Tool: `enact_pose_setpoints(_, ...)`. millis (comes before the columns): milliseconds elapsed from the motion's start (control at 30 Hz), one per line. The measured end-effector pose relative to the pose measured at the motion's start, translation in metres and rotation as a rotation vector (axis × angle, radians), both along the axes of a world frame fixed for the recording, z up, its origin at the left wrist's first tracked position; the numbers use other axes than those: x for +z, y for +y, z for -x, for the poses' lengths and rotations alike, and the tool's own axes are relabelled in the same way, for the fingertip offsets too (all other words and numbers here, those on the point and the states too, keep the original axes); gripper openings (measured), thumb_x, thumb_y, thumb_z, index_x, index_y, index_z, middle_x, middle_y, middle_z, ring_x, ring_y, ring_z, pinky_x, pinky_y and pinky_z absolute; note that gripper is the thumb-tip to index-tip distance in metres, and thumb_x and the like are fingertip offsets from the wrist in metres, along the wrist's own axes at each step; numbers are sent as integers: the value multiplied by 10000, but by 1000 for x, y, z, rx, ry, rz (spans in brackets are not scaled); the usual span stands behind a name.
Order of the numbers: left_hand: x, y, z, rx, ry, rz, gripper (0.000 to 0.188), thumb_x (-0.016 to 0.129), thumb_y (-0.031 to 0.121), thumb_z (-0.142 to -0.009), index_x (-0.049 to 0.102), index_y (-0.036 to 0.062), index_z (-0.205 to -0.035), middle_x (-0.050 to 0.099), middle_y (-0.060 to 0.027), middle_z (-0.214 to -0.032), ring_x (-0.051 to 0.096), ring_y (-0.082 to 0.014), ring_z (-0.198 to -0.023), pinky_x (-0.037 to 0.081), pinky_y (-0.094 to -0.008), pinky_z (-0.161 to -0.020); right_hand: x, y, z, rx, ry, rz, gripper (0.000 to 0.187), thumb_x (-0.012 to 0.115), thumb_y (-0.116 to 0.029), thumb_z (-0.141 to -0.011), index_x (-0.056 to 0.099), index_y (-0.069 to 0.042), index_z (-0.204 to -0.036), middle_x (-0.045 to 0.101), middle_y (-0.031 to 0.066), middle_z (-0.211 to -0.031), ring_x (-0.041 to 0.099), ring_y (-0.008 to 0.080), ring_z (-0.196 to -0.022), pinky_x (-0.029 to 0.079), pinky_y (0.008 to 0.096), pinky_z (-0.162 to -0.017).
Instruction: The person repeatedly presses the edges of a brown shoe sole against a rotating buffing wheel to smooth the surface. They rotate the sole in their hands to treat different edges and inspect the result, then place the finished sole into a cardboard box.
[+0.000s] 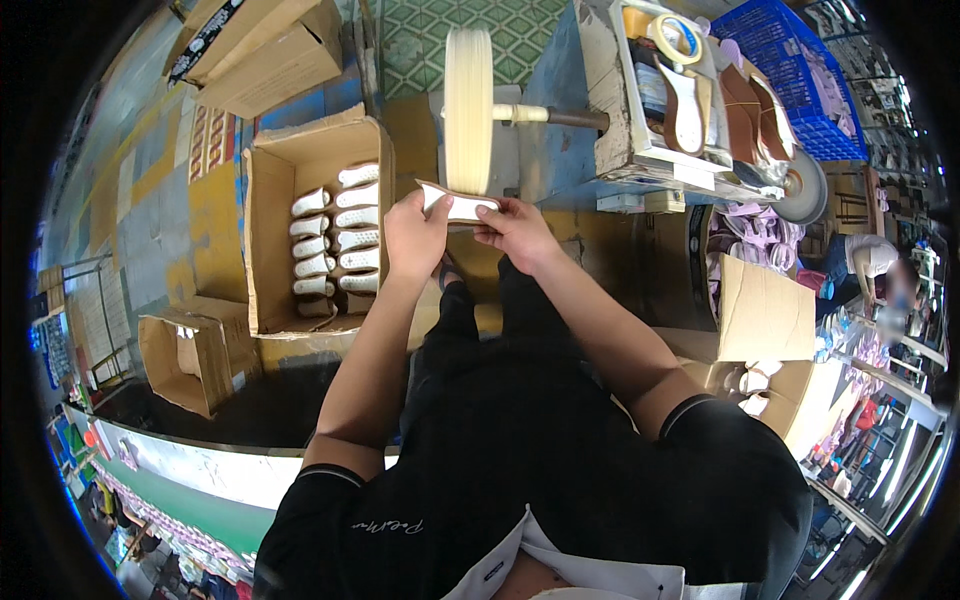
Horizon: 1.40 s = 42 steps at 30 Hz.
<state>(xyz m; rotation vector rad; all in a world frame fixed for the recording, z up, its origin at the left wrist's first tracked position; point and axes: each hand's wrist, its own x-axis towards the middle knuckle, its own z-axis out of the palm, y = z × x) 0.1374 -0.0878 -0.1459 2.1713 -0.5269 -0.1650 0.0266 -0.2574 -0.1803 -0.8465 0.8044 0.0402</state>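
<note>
A white shoe sole [466,208] with a brown edge lies crosswise between my two hands. My left hand [416,236] grips its left end, thumb on the white face. At the other end my right hand [520,232] closes round it, thumb on top and fingers beneath. The sole's far edge is at the near rim of a pale yellow buffing wheel [468,110]; I cannot tell whether they touch. The wheel sits on a horizontal shaft [550,116] coming from a machine on the right, and its surface looks streaked.
Left of my hands, an open cardboard box [258,240] holds two rows of white soles [358,218]. A smaller box [215,355] stands nearer. On the right, a worn bench [645,150] carries tape [677,39] and brown soles [740,110]. Beyond is a blue crate [790,70]; another person [870,265] is far right.
</note>
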Motion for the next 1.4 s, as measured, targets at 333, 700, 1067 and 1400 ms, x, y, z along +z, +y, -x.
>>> enact_pose_setpoints(333,-28,-1,4,156,350,89,268,807,226,-1104,801,-39,-1062,763,-94,-824,603,-140,-730,515,-363,-702,-34,-4,-4,65,-71,239,535,886,-170,-1059,617,90,-1441,761,61,-1091,711,128,-906,596,302,-794)
enact_pose_setpoints(700,-13,11,-3,169,313,151,226,795,188,-1101,795,-38,-1092,804,-119,-835,682,-139,-711,549,-341,-695,-22,21,-15,-89,-61,95,472,903,-71,-1018,628,88,-1367,790,115,-1144,755,171,-944,627,327,-814)
enact_pose_setpoints(1067,-17,23,-7,166,268,281,216,752,165,-1139,782,-49,-1156,812,-96,-909,660,-110,-779,555,-326,-748,-10,31,-26,-176,-58,29,620,944,-14,-948,556,93,-1419,806,166,-1202,793,225,-1004,642,359,-822)
enact_pose_setpoints(1400,14,50,11,176,-28,195,228,775,171,-1116,769,-54,-1081,780,-172,-847,707,-203,-717,578,-373,-706,-6,51,-24,-85,-273,-184,457,870,-53,-1030,641,-36,-1425,753,52,-1302,715,176,-1152,603,361,-994)
